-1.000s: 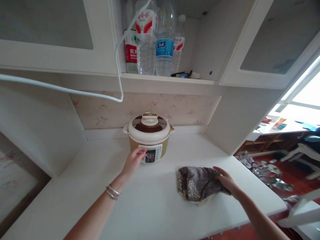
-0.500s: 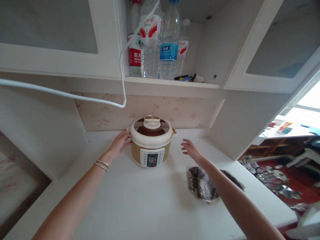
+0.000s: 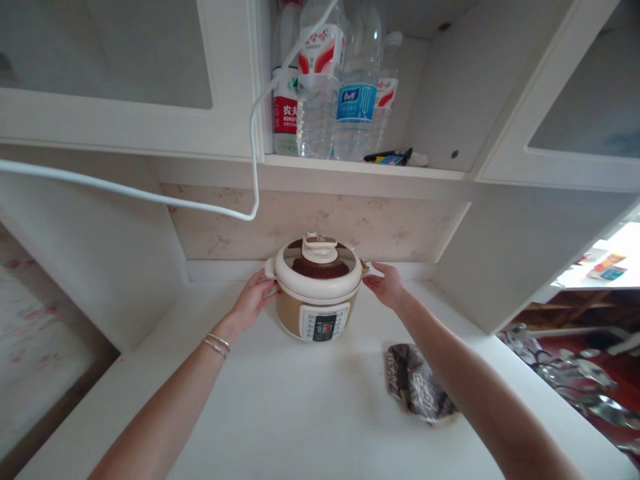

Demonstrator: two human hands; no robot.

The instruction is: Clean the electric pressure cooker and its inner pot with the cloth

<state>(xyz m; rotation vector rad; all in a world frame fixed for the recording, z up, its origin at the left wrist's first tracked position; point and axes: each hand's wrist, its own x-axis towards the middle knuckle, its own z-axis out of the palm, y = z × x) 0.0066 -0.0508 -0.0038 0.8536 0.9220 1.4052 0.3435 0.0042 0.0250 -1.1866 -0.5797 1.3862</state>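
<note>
A small electric cooker [image 3: 319, 287] with a cream lid, brown top and front control panel stands at the back of the white counter [image 3: 300, 413]. My left hand [image 3: 255, 301] grips the cooker's left side handle, fingers curled under it. My right hand [image 3: 385, 285] holds the right side handle in the same way. A crumpled brown patterned cloth [image 3: 417, 390] lies on the counter under my right forearm, not held.
Several water bottles [image 3: 340, 87] stand on the open shelf above. A white cable [image 3: 200, 203] hangs from the shelf and runs left. White cabinet doors [image 3: 115, 67] flank the shelf. Shiny metal utensils [image 3: 575, 373] lie to the right, past the counter edge.
My right hand let go of the cloth and reached up to the cooker's right handle. My left hand moved from the front panel to the left handle.
</note>
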